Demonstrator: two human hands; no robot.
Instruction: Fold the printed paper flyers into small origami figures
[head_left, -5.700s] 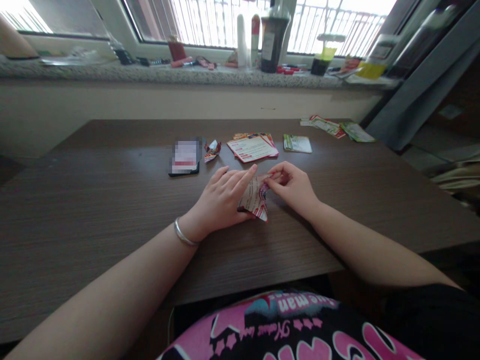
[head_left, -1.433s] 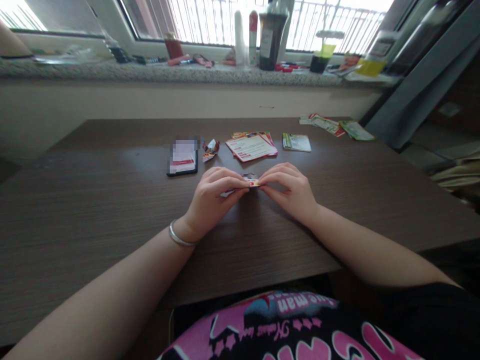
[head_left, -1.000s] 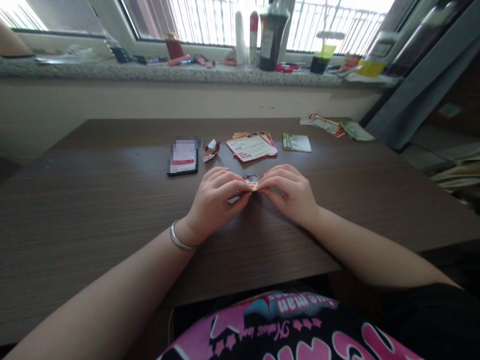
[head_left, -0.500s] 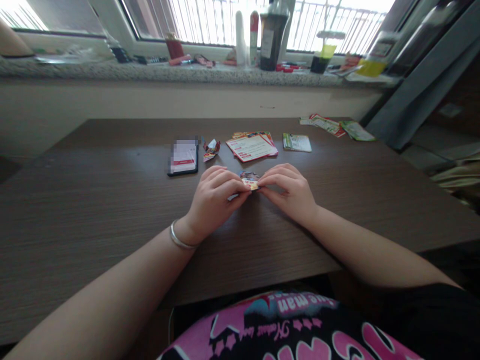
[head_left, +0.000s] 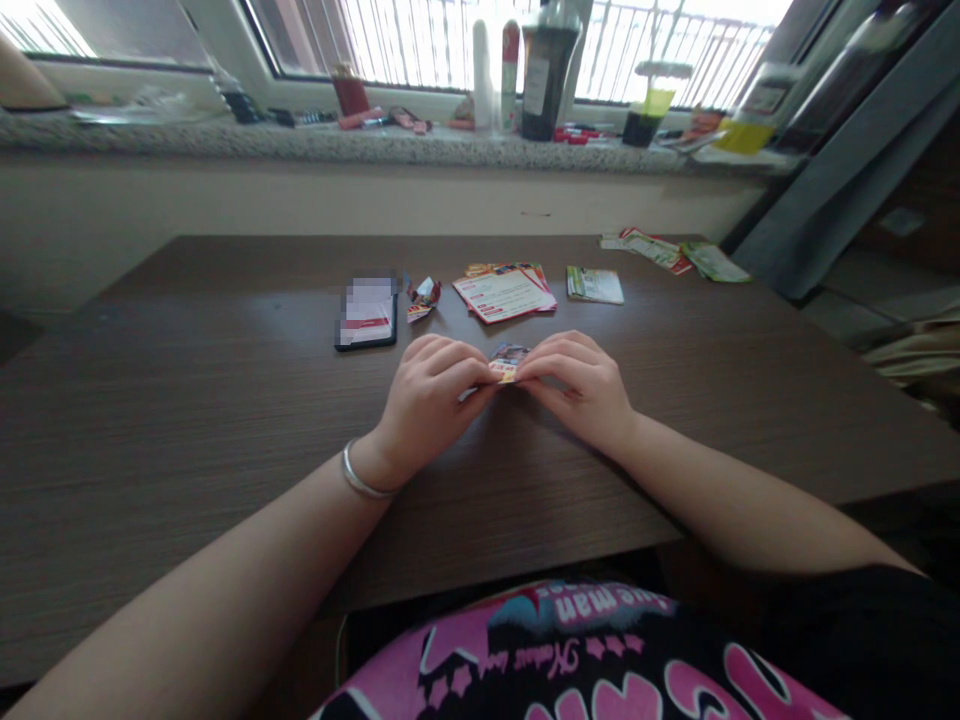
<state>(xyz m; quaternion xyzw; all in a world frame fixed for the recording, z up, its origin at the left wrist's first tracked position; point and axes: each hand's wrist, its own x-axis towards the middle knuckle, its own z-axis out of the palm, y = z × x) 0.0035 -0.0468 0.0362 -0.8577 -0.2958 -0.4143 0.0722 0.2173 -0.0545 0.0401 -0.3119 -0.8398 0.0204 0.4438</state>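
Observation:
My left hand (head_left: 427, 400) and my right hand (head_left: 581, 385) meet over the middle of the dark wooden table (head_left: 187, 400). Both pinch a small folded piece of printed paper (head_left: 506, 362) between their fingertips, just above the tabletop. Most of the paper is hidden by my curled fingers; only a colourful corner shows. A silver bangle (head_left: 360, 478) sits on my left wrist.
Beyond my hands lie a phone (head_left: 367, 314), a small folded paper shape (head_left: 422, 298), a stack of red and white leaflets (head_left: 504, 292) and a green leaflet (head_left: 594, 286). More leaflets (head_left: 671, 254) lie at the far right. Bottles and clutter line the windowsill (head_left: 375, 148).
Earlier the paper lay larger and flatter under my hands; it is now folded small and pinched between both hands. In the last second my fingers shifted only slightly.

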